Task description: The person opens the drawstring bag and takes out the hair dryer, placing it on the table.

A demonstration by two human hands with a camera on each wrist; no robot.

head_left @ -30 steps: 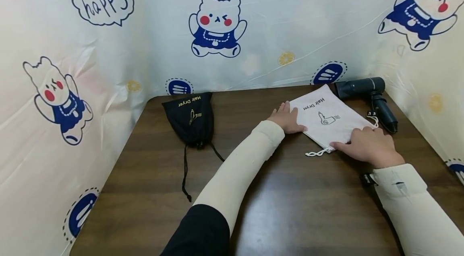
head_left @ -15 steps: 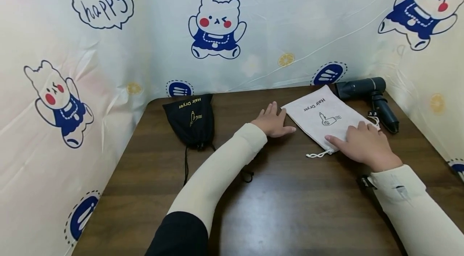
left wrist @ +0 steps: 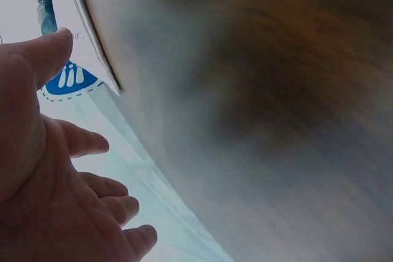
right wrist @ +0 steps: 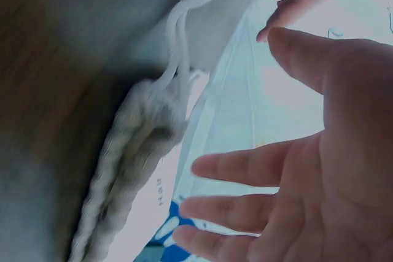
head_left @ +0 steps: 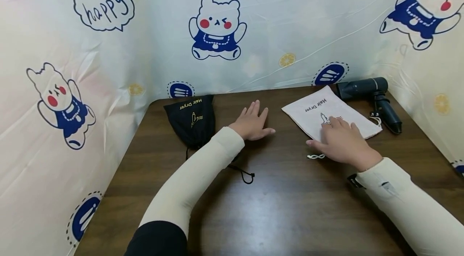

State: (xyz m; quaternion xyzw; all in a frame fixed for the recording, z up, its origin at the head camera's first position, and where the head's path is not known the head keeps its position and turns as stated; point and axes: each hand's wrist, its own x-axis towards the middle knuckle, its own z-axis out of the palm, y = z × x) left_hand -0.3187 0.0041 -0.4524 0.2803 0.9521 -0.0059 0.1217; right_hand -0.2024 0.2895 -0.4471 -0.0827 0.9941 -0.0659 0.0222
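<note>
A white drawstring bag (head_left: 302,117) printed "Hair Dryer" lies flat on the right half of the table. Over its near part is my right hand (head_left: 342,143), fingers extended and holding nothing; in the right wrist view the palm (right wrist: 362,133) appears apart from the bag's gathered mouth (right wrist: 132,164). My left hand (head_left: 252,122) has its fingers spread between the two bags, with nothing in it. Left of it lies a black drawstring bag (head_left: 186,121) with the same print in gold; my left sleeve hides part of its cords (head_left: 243,172).
A dark hair dryer (head_left: 362,87) with its handle angled toward me lies behind the white bag, near the table's right edge. Patterned cloth (head_left: 261,38) hangs along the back and both sides of the brown wooden table (head_left: 275,215).
My left hand has come off the white bag's left edge and moved left toward the black bag. My right hand has left the bag's mouth and shifted left over it.
</note>
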